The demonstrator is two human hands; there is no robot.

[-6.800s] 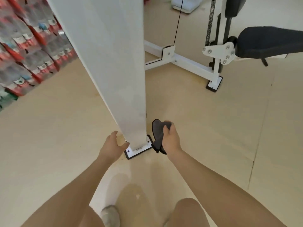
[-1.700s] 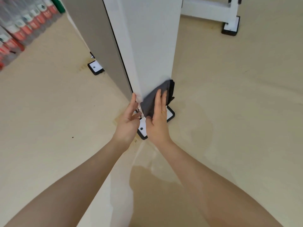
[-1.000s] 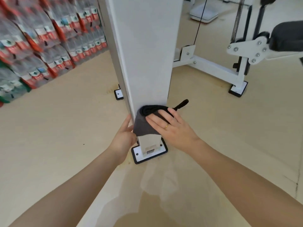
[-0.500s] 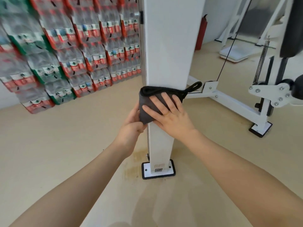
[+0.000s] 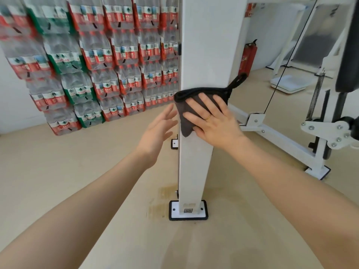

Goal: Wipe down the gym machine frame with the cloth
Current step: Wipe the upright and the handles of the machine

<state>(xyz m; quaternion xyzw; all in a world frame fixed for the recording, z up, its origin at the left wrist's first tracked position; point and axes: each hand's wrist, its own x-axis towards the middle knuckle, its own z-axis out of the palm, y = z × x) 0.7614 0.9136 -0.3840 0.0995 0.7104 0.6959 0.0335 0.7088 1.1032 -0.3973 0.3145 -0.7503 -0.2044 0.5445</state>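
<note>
The dark cloth point(image 5: 196, 105) is pressed flat against the white post point(image 5: 209, 45) under the right hand point(image 5: 213, 121), fingers straight and spread. The left hand point(image 5: 157, 133) is held open, fingers extended, just left of the cloth, apart from the post. A loop point(image 5: 236, 81) projects above the right hand's fingertips.

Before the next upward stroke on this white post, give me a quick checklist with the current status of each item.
1. Cloth flat against the post: ok, it also wraps the left edge.
2. Right hand pressing on cloth: ok, fingers spread flat.
3. Left hand steadying: not ok, open beside the post, touching nothing.
4. Path above the cloth: ok, bare white surface.
5. Cloth loop free: ok, sticking out right of the post.
6. Cloth dampness: cannot tell.
</note>
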